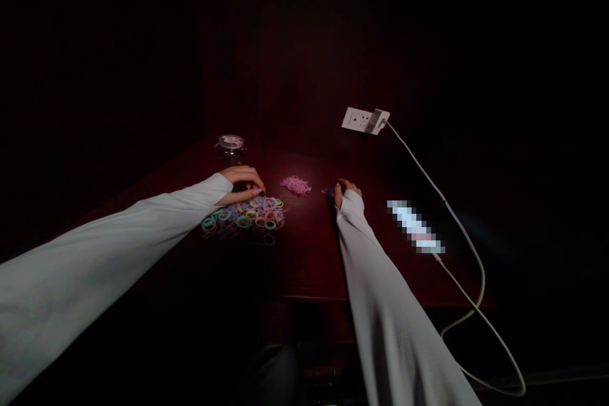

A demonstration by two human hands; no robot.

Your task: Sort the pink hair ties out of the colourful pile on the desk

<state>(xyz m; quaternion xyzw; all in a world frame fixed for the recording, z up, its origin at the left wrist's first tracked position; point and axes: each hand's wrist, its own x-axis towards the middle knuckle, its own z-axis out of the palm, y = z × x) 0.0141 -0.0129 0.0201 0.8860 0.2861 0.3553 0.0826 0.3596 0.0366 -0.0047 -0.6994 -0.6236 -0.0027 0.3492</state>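
A loose pile of small coloured elastic hair ties (pixel 252 216), in green, yellow, orange and purple, lies on the dark red table. My left hand (pixel 242 184) is at the pile's far edge, fingers bent over and the thumb tip close to the index fingertip in a pinch. Whatever it may hold is too small to make out. To the right, my right hand (pixel 348 191) rests low at the table, beside a small purple heap (pixel 327 191); its fingertips are hidden behind the hand. Between the hands sits a separate heap of pink elastics (pixel 295 186).
A clear lidded jar (pixel 231 144) stands behind my left hand. On the right lies a lit phone (pixel 415 227), its screen blurred out. A white charging cable (pixel 457 219) loops from it up to a wall socket (pixel 356 120). The table's front edge (pixel 314 297) shows faintly.
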